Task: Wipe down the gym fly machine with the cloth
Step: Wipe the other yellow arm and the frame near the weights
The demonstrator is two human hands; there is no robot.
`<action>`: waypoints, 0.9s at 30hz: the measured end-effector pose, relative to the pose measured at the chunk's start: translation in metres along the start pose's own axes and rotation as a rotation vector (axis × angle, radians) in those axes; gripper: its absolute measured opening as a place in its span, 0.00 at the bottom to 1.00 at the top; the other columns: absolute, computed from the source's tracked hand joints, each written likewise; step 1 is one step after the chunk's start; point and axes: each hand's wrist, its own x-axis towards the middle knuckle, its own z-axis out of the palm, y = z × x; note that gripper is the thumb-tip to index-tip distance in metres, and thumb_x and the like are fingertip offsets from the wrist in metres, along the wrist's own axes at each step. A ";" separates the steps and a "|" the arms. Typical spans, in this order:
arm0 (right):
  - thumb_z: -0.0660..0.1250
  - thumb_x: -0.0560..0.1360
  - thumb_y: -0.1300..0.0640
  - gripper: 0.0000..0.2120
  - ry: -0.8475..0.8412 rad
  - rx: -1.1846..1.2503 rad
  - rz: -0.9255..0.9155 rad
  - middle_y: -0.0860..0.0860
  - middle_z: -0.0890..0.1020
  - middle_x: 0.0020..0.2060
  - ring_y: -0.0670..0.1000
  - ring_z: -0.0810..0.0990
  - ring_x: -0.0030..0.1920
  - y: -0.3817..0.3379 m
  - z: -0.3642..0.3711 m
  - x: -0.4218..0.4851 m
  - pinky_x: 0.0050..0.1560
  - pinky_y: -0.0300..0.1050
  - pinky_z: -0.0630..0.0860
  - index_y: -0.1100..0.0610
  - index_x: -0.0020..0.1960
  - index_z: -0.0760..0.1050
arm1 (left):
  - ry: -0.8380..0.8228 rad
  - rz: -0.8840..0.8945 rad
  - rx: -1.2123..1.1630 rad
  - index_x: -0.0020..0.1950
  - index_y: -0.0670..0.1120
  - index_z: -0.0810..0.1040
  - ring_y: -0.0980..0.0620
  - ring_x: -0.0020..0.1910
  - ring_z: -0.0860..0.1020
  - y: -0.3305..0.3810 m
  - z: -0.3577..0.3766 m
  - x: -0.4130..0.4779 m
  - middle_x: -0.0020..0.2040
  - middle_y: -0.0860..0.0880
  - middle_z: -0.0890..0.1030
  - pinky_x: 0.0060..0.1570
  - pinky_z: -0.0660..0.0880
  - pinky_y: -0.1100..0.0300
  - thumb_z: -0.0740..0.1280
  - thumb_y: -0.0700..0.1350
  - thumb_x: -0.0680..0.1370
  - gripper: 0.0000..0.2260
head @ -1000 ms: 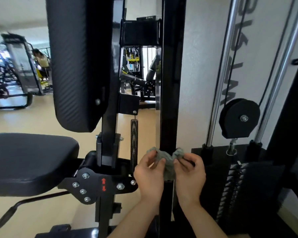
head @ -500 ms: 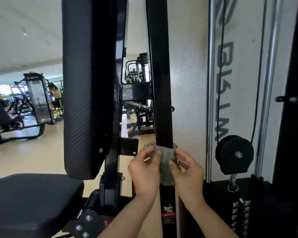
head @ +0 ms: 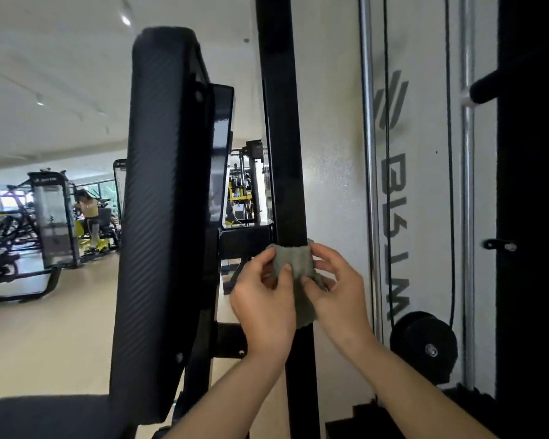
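Observation:
A grey-green cloth is wrapped around the front of the fly machine's black upright post at mid height. My left hand pinches the cloth's left side and my right hand pinches its right side, both pulling it against the post. The tall black back pad stands just left of the post, with the seat below it at bottom left.
Chrome guide rods and a black cable run down in front of the white shroud on the right, above a black pulley. A black frame member fills the right edge. Other gym machines and a person are far left.
Both hands have slid the cloth upward along the post, from near seat level to about mid height of the back pad. The view has tilted up with them.

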 end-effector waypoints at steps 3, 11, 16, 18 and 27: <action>0.71 0.72 0.73 0.27 0.020 0.023 -0.001 0.42 0.83 0.55 0.40 0.81 0.56 -0.024 0.006 0.026 0.55 0.35 0.78 0.50 0.65 0.78 | 0.019 0.008 0.037 0.61 0.48 0.83 0.61 0.45 0.83 0.017 0.004 0.011 0.52 0.54 0.84 0.47 0.76 0.73 0.74 0.37 0.75 0.16; 0.72 0.74 0.71 0.24 0.045 0.043 0.008 0.40 0.83 0.54 0.42 0.82 0.57 -0.080 0.010 0.076 0.57 0.36 0.78 0.50 0.65 0.78 | 0.041 -0.088 0.074 0.59 0.46 0.84 0.60 0.44 0.83 0.076 0.019 0.064 0.48 0.53 0.85 0.51 0.81 0.60 0.74 0.38 0.75 0.13; 0.73 0.73 0.69 0.20 0.053 0.017 0.025 0.40 0.83 0.52 0.41 0.81 0.56 -0.129 0.013 0.118 0.56 0.35 0.78 0.48 0.58 0.78 | 0.063 -0.173 0.102 0.59 0.47 0.85 0.60 0.44 0.82 0.130 0.030 0.106 0.47 0.52 0.85 0.47 0.76 0.70 0.74 0.41 0.76 0.11; 0.73 0.74 0.69 0.20 0.035 -0.002 0.040 0.41 0.83 0.53 0.41 0.81 0.56 -0.147 0.013 0.133 0.56 0.36 0.79 0.49 0.58 0.78 | 0.074 -0.232 0.122 0.58 0.51 0.85 0.60 0.45 0.81 0.151 0.034 0.120 0.48 0.54 0.85 0.45 0.74 0.68 0.74 0.43 0.76 0.11; 0.72 0.75 0.67 0.19 -0.018 -0.052 0.130 0.43 0.83 0.53 0.43 0.82 0.55 -0.216 0.014 0.188 0.53 0.36 0.79 0.45 0.57 0.77 | 0.058 -0.343 0.110 0.61 0.51 0.82 0.60 0.50 0.81 0.228 0.049 0.176 0.52 0.55 0.84 0.44 0.70 0.74 0.72 0.42 0.77 0.13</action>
